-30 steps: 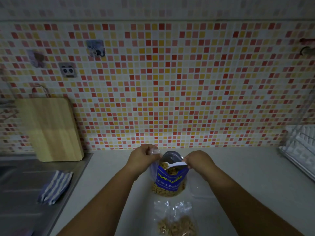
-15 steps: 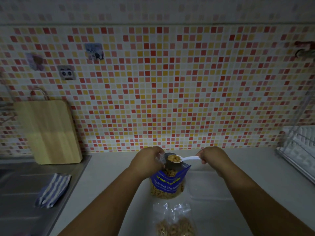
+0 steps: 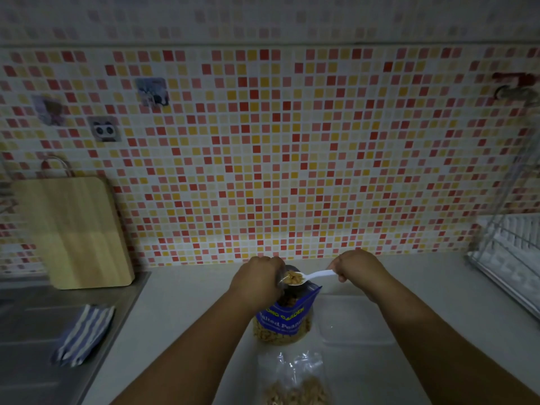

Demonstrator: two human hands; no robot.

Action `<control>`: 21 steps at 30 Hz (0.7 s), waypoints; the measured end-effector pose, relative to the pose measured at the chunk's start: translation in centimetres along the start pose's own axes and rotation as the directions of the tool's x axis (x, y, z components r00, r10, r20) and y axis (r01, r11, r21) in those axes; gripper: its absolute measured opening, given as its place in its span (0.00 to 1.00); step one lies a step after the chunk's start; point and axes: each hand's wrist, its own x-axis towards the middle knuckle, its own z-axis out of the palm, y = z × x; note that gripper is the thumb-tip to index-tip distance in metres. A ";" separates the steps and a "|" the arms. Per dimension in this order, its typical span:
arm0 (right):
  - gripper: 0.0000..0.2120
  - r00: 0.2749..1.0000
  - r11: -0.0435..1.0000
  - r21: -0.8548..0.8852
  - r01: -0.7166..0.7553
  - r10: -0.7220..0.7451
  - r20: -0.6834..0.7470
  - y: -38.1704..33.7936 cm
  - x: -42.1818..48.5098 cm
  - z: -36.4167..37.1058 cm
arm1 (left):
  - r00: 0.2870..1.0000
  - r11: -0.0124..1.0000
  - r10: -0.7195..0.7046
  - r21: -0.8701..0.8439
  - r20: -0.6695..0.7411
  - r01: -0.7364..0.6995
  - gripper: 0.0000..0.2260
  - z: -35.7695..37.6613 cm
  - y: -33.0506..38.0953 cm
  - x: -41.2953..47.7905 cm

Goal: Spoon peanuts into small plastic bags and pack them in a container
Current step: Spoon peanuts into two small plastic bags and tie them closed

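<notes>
Left hand (image 3: 257, 280): fingers curled, gripping plastic at the top left of the peanut pouch's (image 3: 282, 320) mouth. A shiny clear bit shows by the fingers; can't tell if it is a separate small bag, too dark.

Right hand (image 3: 358, 266): fingers curled, pinching the handle end of a white plastic spoon (image 3: 317, 275). The spoon is held roughly level. Its bowl is heaped with peanuts (image 3: 293, 278), just above the pouch mouth and right against the left hand.

The pouch is blue with a "Salted Peanuts" label and a clear bottom showing nuts. It stands upright on the white counter (image 3: 181, 317) between the two forearms.

A clear plastic container (image 3: 355, 323) sits just beside the pouch, on its right and under the right forearm. Contents can't be made out.

A filled small plastic bag (image 3: 295, 381) with peanuts inside lies flat on the counter near the bottom edge, in front of the pouch and apart from it.

To the left, a wooden cutting board (image 3: 73, 232) leans on the mosaic tile wall (image 3: 292, 156). A blue-striped cloth (image 3: 83, 334) lies on the steel sink drainboard (image 3: 35, 317). A wire dish rack (image 3: 508, 258) is at the far right edge. Three small stickers or hooks (image 3: 104, 129) are on the tiles at upper left.
</notes>
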 end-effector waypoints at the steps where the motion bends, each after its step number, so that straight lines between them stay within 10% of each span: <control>1: 0.24 1.000 1.000 0.017 0.001 -0.001 -0.004 -0.2 -0.1 -0.1 | 1.000 1.000 0.009 0.007 0.005 -0.009 0.16 0.1 0.1 0.0; 9: 0.13 0.909 0.841 0.513 0.171 0.067 -0.412 -1.7 -0.7 1.1 | 0.999 0.991 -0.049 -0.121 0.023 0.052 0.16 1.4 0.5 0.2; 15: 0.11 0.564 0.913 -0.002 0.409 -0.255 -0.786 -2.4 -3.9 0.0 | 0.984 0.865 -0.159 -0.493 -0.085 0.097 0.11 1.2 0.1 0.0; 19: 0.11 0.148 0.880 -0.372 0.294 -0.426 -0.892 -1.7 -5.5 -0.3 | 0.961 0.703 -0.251 -0.703 -0.111 0.103 0.09 0.7 -0.1 -0.2; 21: 0.10 0.078 0.909 -0.345 0.236 -0.371 -0.925 -1.0 -5.8 -0.6 | 0.946 0.590 -0.312 -0.798 -0.086 0.123 0.08 0.7 -0.6 -0.3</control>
